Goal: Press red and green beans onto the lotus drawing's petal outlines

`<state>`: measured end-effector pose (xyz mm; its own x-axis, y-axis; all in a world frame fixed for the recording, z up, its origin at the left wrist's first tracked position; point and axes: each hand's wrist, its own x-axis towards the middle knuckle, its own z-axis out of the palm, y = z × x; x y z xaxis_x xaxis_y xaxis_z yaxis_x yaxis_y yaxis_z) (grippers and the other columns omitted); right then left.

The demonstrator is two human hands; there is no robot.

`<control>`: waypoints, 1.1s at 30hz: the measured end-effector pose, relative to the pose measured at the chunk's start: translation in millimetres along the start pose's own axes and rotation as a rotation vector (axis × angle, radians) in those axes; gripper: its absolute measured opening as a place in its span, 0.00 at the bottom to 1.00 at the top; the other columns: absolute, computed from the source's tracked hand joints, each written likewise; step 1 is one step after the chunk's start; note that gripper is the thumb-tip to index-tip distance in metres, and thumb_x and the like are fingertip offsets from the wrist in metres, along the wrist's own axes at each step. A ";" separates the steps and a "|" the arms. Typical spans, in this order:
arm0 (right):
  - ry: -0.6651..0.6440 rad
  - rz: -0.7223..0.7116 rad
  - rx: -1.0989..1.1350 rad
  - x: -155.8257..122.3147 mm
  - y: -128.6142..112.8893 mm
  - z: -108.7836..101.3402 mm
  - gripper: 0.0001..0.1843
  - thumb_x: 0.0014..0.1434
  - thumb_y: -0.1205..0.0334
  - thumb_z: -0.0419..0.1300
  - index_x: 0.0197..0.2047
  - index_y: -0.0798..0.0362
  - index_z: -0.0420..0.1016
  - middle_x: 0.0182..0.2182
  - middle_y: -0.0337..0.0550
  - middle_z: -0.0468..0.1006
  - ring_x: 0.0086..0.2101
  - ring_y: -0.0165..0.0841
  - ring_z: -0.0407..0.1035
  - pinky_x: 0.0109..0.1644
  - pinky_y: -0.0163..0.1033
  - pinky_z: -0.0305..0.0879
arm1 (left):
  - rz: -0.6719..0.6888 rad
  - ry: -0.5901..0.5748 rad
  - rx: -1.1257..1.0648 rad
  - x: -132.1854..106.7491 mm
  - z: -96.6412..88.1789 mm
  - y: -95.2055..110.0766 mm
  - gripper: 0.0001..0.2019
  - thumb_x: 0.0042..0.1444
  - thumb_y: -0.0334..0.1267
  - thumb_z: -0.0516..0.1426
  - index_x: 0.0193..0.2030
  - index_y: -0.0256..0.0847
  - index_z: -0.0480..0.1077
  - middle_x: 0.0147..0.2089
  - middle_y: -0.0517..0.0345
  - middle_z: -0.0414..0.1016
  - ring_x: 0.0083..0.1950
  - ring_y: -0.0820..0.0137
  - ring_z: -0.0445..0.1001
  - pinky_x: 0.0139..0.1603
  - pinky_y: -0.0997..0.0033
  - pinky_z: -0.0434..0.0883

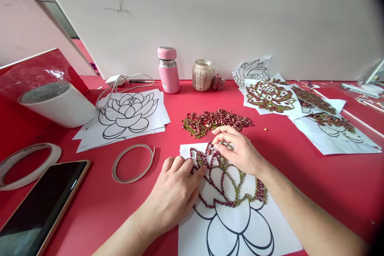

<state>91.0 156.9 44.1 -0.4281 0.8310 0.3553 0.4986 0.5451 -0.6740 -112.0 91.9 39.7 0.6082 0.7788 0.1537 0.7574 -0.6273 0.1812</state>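
Note:
A paper lotus drawing [240, 218] lies in front of me, with rows of dark red beans [222, 184] and green beans [239, 186] along many petal outlines. My left hand [177, 190] rests on its left side, fingers curled and index finger reaching onto the bean rows; its palm is hidden. Over the upper part, my right hand [238, 148] has thumb and index finger pinched near the red rows. Anything between those fingertips is too small to make out. Just beyond lies a loose pile of red and green beans [217, 122].
Left are a phone [45, 208], tape rolls [133, 164], a white container [60, 104] and lotus sheets [129, 116]. A pink flask [168, 72], a jar [202, 76] and a small plastic cup [219, 80] stand behind. Bean-covered pictures [270, 96] lie at right.

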 end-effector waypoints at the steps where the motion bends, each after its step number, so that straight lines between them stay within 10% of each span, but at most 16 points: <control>1: 0.021 0.020 0.008 1.1 2.7 -2.0 0.06 0.56 0.66 0.53 0.33 0.53 0.71 0.41 0.46 0.69 0.43 0.33 0.65 0.44 0.41 0.65 | 0.001 0.011 0.006 -0.3 0.7 -0.7 0.19 0.53 0.33 0.48 0.53 0.46 0.62 0.35 0.53 0.61 0.36 0.65 0.55 0.36 0.62 0.56; 10: 0.434 0.319 -0.171 4.9 65.1 -39.5 0.07 0.52 0.61 0.55 0.32 0.54 0.71 0.33 0.45 0.74 0.29 0.31 0.67 0.32 0.36 0.65 | 0.009 0.070 0.008 -1.8 5.4 -2.0 0.19 0.52 0.32 0.49 0.52 0.46 0.62 0.35 0.54 0.62 0.36 0.65 0.57 0.38 0.60 0.57; 33: 0.094 0.381 -0.572 1.3 75.9 -40.6 0.06 0.51 0.64 0.53 0.27 0.50 0.70 0.27 0.38 0.67 0.25 0.28 0.64 0.27 0.32 0.58 | 0.009 0.220 -0.137 -4.6 3.7 -5.1 0.15 0.54 0.25 0.45 0.46 0.39 0.64 0.31 0.55 0.62 0.34 0.68 0.56 0.35 0.63 0.55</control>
<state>158.9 203.8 19.8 -0.0900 0.9681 0.2339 0.9312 0.1651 -0.3251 -117.8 91.5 34.5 0.5367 0.7628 0.3607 0.7040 -0.6405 0.3070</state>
